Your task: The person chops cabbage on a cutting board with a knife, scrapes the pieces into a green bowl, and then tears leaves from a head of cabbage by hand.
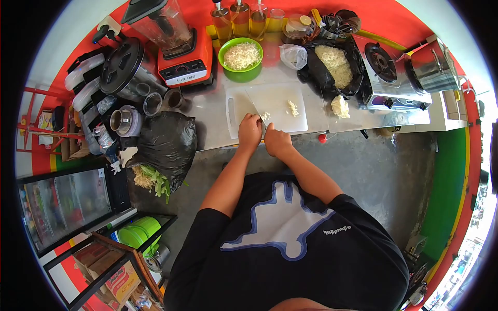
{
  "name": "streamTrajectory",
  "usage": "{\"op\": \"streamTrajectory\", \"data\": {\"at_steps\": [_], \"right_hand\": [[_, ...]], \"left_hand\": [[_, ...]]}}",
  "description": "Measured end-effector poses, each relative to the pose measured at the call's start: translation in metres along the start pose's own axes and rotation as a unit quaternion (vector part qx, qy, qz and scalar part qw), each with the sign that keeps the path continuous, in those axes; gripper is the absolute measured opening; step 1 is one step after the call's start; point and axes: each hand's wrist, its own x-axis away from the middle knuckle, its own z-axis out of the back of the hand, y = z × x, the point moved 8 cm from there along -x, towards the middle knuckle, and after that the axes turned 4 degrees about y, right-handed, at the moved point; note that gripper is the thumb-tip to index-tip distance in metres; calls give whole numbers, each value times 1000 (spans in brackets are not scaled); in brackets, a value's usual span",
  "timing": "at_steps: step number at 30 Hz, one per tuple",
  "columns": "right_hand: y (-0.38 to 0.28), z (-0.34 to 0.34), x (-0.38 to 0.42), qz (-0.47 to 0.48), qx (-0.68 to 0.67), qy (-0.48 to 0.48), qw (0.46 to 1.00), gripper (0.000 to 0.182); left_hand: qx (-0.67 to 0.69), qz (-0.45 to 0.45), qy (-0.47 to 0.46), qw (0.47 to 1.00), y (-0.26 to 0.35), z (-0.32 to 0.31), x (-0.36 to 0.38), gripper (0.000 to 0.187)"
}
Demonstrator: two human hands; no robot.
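Observation:
A white cutting board (238,103) lies at the counter's front edge, with small piles of shredded pale vegetable, probably cabbage (293,108), on it. My right hand (277,140) is closed around the handle of a knife (256,107), whose blade points away over the board. Close beside it, my left hand (250,132) rests at the board's front edge with its fingers curled in by the blade; whatever they hold is hidden. A few shreds lie just right of those fingers. Behind the board stands a green bowl (243,75) full of shreds.
Right of the board are a black bag of shreds (334,67), a pale vegetable chunk (340,107) and a gas stove (394,93). To the left stand a red blender (184,65) and a bulging black bag (168,142). Oil bottles (240,20) line the back.

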Motion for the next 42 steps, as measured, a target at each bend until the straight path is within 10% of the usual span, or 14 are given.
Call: {"op": "streamTrajectory", "data": {"at_steps": [42], "right_hand": [[92,7,7,-67,-163,94,980,30]], "left_hand": [[7,-20,-33,999,23,-45,-20,5]]}}
